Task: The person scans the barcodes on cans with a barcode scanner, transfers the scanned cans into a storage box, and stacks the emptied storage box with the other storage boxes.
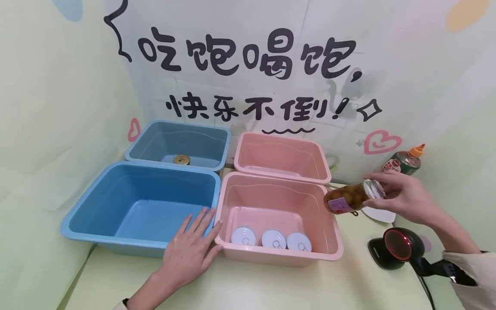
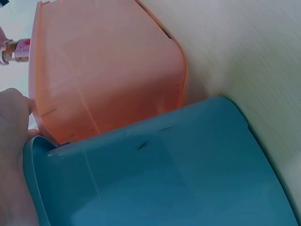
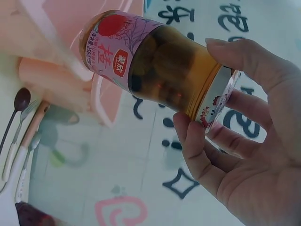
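My right hand (image 1: 407,198) grips a glass jar of round brown fruit (image 1: 346,199) by its lid. The jar lies tilted in the air by the right rim of the front pink tub (image 1: 279,257), its base pointing left. A pink label (image 3: 120,47) wraps the jar's lower part, and the fingers and thumb curl round the lid (image 3: 217,98). My left hand (image 1: 190,254) rests with its fingers extended where the rims of the front blue tub (image 1: 116,240) and the pink tub meet. Three pale round can tops with pull rings (image 1: 274,239) show inside the pink tub.
Behind stand a grey-blue tub (image 1: 178,125) with a gold can (image 1: 181,159) in it and another pink tub (image 1: 283,137). At right are an orange-capped bottle (image 1: 404,161) and a black device with a round red-rimmed head (image 1: 398,244). Several utensils (image 3: 21,146) lie beyond the jar.
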{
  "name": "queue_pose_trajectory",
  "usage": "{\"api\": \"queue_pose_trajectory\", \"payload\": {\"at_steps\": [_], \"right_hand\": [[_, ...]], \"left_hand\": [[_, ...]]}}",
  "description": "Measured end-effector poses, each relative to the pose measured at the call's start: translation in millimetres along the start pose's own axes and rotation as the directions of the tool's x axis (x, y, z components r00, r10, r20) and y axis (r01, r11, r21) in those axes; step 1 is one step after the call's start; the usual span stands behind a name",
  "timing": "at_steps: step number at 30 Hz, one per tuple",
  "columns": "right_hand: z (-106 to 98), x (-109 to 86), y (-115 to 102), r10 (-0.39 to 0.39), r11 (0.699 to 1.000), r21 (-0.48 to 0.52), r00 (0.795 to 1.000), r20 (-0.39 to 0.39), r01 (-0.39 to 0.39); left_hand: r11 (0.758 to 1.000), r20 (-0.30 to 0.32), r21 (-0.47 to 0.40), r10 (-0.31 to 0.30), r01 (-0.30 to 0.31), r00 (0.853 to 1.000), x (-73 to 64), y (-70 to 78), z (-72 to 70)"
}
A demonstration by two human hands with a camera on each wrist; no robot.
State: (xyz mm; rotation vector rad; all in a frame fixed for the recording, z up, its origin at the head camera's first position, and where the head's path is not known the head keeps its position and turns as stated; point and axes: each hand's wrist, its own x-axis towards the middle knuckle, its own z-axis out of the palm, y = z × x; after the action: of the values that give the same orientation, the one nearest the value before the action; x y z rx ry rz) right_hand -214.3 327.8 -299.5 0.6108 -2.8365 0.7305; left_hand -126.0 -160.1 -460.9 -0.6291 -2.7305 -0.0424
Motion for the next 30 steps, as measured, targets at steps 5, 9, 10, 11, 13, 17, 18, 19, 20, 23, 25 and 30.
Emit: {"api": "queue_pose_trajectory", "payload": {"at_steps": [5,9,10,11,13,17,18,19,20,23,25,30], "right_hand": [[-8,-20.3,17,0.195,0.977,0.074,0.980,0.047,-0.198],[-8,-34.7,31,0.311,0.939,0.132,0.948,0.071,-0.318],[-7,-37.9,34,0.331,0.932,0.134,0.941,0.070,-0.338],[-6,-41.5,38,0.346,0.925,0.141,0.936,0.064,-0.352],[-3,-49.2,43,0.379,0.912,0.151,0.924,0.054,-0.382],[4,-67.0,54,0.437,0.883,0.174,0.899,0.036,-0.436],[6,-71.5,56,0.454,0.874,0.175,0.890,0.035,-0.453],[8,-75.7,59,0.470,0.866,0.173,0.882,0.033,-0.469],[9,-79.5,61,0.485,0.859,0.169,0.874,0.033,-0.483],[14,-89.6,68,0.522,0.838,0.169,0.853,0.027,-0.518],[17,-95.3,72,0.533,0.831,0.181,0.846,0.018,-0.527],[25,-104.9,79,0.559,0.808,0.215,0.829,0.015,-0.549]], "left_hand": [[1.000,0.002,-0.007,-0.007,0.007,1.000,0.5,0.0,0.7],[1.000,-0.008,-0.011,-0.004,0.004,1.000,1.0,-0.2,1.6],[1.000,-0.010,-0.011,-0.004,0.004,1.000,1.1,-0.3,1.8],[1.000,-0.014,-0.011,-0.003,0.003,1.000,1.2,-0.5,2.0],[1.000,-0.015,-0.012,-0.003,0.003,1.000,1.4,-0.6,2.2],[1.000,-0.005,-0.009,-0.005,0.005,1.000,2.2,-0.2,1.8],[1.000,-0.001,-0.010,-0.006,0.006,1.000,2.5,0.0,1.6],[1.000,0.002,-0.009,-0.006,0.006,1.000,2.7,0.2,1.4],[1.000,0.004,-0.010,-0.007,0.007,1.000,2.9,0.3,1.2],[1.000,0.008,-0.012,-0.008,0.008,1.000,3.1,0.6,0.8],[1.000,0.011,-0.013,-0.009,0.009,1.000,3.1,0.5,0.8],[1.000,0.026,-0.014,-0.015,0.015,1.000,2.6,-0.1,0.8]]}}
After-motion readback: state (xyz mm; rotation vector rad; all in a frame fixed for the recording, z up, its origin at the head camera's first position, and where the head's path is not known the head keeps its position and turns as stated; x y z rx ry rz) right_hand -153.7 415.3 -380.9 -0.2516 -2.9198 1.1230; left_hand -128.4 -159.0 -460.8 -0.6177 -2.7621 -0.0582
